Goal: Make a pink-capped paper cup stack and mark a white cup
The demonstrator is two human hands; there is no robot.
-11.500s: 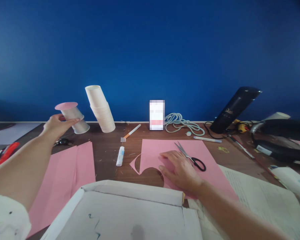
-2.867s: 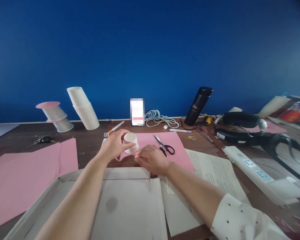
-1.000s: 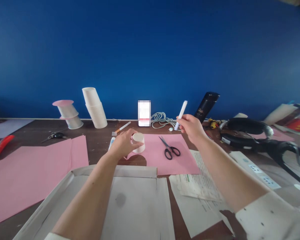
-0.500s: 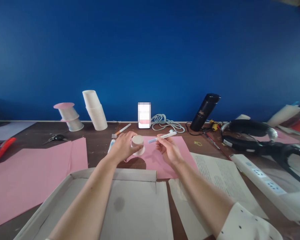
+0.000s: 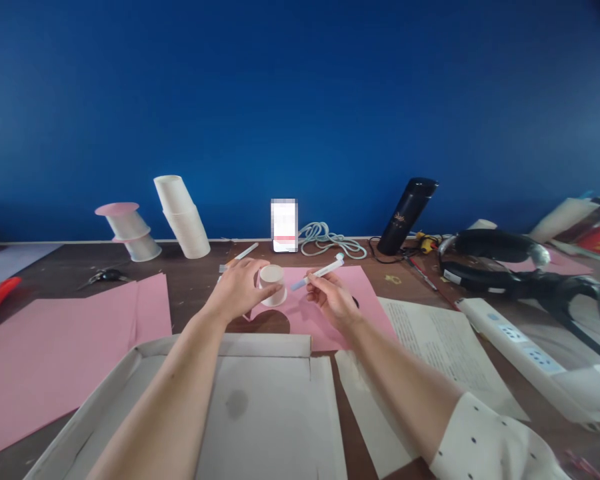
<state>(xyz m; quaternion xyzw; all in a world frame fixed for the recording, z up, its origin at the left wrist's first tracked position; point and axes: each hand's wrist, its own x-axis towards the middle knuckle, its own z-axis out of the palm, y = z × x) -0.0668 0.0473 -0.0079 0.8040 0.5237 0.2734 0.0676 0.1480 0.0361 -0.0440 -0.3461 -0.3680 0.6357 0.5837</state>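
My left hand (image 5: 243,288) is closed around a white paper cup (image 5: 272,275) that stands upside down on a sheet of pink paper (image 5: 347,287). In my right hand (image 5: 334,300) is a slim white pen (image 5: 325,269), pinched between thumb and fingers. Its bluish-grey end points left towards the cup, a little apart from it. A small dark round thing shows beside the right wrist; I cannot make out what it is. Part of another white stick-like thing (image 5: 247,251) lies behind my left hand.
An open cardboard box (image 5: 265,345) lies in front, with pink sheets (image 5: 70,347) to its left. Behind stand stacked paper cups (image 5: 187,227), cups with pink discs (image 5: 133,230), a phone (image 5: 285,227) and a black flask (image 5: 407,217). A power strip (image 5: 515,357) lies right.
The whole view has shifted slightly. The pen is tilted more steeply, and its tip has come nearer the cup. My left hand keeps its hold on the cup.
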